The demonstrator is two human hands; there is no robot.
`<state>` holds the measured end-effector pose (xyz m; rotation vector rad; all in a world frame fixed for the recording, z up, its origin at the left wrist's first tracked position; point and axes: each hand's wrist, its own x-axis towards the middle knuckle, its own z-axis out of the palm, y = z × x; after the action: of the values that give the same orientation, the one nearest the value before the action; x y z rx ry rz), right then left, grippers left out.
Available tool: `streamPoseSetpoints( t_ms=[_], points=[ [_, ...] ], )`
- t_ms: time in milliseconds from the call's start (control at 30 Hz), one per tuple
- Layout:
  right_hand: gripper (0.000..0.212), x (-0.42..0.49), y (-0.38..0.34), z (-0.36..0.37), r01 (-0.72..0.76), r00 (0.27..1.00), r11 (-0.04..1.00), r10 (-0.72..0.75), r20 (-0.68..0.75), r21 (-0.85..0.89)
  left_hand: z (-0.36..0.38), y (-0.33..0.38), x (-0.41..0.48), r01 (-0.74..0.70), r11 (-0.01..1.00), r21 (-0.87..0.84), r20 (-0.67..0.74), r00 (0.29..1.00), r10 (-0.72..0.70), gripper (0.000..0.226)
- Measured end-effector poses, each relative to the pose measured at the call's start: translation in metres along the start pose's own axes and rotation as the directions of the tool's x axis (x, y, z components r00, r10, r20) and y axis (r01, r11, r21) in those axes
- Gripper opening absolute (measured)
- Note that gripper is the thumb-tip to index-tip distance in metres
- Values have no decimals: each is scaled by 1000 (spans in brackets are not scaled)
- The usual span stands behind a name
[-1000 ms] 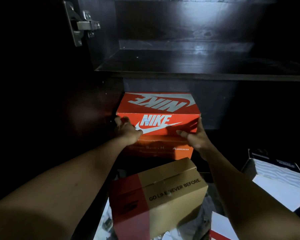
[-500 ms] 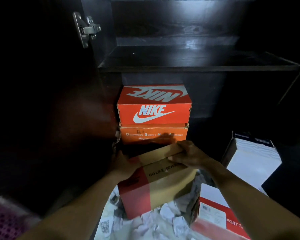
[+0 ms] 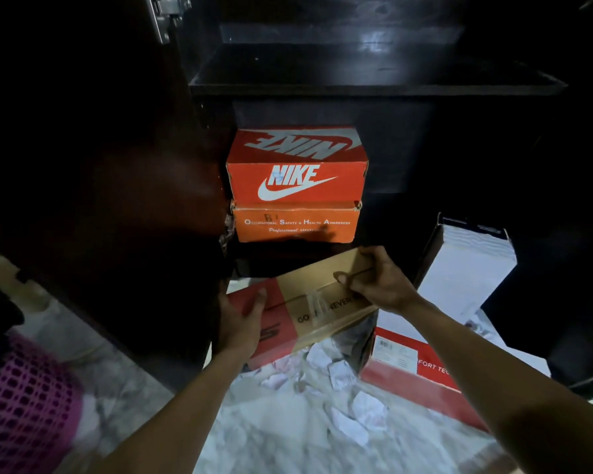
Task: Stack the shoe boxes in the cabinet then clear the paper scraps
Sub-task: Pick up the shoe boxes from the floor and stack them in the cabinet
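Centre of frame: we have let go of the Nike box (image 3: pixel 297 179), now seated on the orange box (image 3: pixel 295 224) at the left of the cabinet's (image 3: pixel 374 87) lower compartment, and have moved both hands down to the brown-and-red box (image 3: pixel 315 289), tilted on the floor among paper scraps (image 3: pixel 336 374); we judge two stacked, a third starting. Left hand (image 3: pixel 238 323) clasps its red end, fingers (image 3: pixel 259 299) curled round the corner, while right hand (image 3: pixel 377 285) grips the far top edge. Waiting at lower right are a white box (image 3: pixel 469 268) and a red-and-white box (image 3: pixel 421 367), contents of all boxes unseen.
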<state>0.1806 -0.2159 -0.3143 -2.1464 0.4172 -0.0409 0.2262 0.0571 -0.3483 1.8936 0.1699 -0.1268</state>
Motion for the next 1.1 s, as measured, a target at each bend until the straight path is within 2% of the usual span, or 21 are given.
streamPoseSetpoints(
  t_ms=[100,167,233,267,300,367,433,533,600,633,700,733,767,833,933,1033,1100],
  points=[
    [98,1,0,1,-9,1000,999,8,-12,-33,-3,0,6,189,982,-8,-20,982,-189,90],
    [105,6,-2,3,-55,998,998,55,-14,-6,-6,2,9,326,941,-89,9,945,-326,76],
    [72,8,-6,6,-86,996,995,86,-4,41,-5,3,10,417,885,-206,87,909,-408,52],
    [60,10,-5,7,-80,997,995,80,1,52,-4,2,10,440,870,-225,113,898,-425,48],
    [63,9,-9,7,-96,995,995,97,-15,36,-3,3,10,452,860,-236,134,892,-432,48],
    [80,12,-10,4,-91,995,995,93,-45,38,-2,8,7,417,870,-264,112,909,-402,56],
    [84,12,-14,-5,-115,988,991,122,-97,72,-2,15,8,356,895,-268,79,934,-347,61],
    [71,6,-30,-28,-138,979,980,157,-133,145,-4,29,6,195,957,-215,33,981,-192,50],
    [56,0,-37,-40,-173,978,965,192,-79,198,-7,39,2,98,976,-195,36,995,-92,46],
    [64,-4,-38,-45,-210,974,954,223,-38,215,-9,43,-1,58,980,-190,47,998,-50,48],
    [101,-11,-39,-50,-289,956,926,292,23,244,-11,47,-7,-2,982,-188,46,999,11,51],
    [104,-16,-40,-52,-300,954,921,297,49,249,-12,47,-8,-20,982,-188,43,999,29,51],
    [94,-20,-41,-53,-290,957,924,281,71,249,-12,48,-11,-39,982,-186,37,998,47,49],
    [78,-27,-41,-57,-248,969,938,236,79,242,-13,50,-15,-76,979,-191,27,996,83,52],
    [87,-36,-47,-63,-110,993,964,118,-20,241,-12,53,-20,-143,968,-205,8,989,148,75],
    [63,-45,-56,-74,35,996,953,-8,-90,300,-12,66,-20,-262,936,-233,10,962,272,98],
    [58,-40,-60,-83,143,981,940,-94,-168,310,-13,79,-11,-329,911,-247,21,939,344,112]
  ],
)
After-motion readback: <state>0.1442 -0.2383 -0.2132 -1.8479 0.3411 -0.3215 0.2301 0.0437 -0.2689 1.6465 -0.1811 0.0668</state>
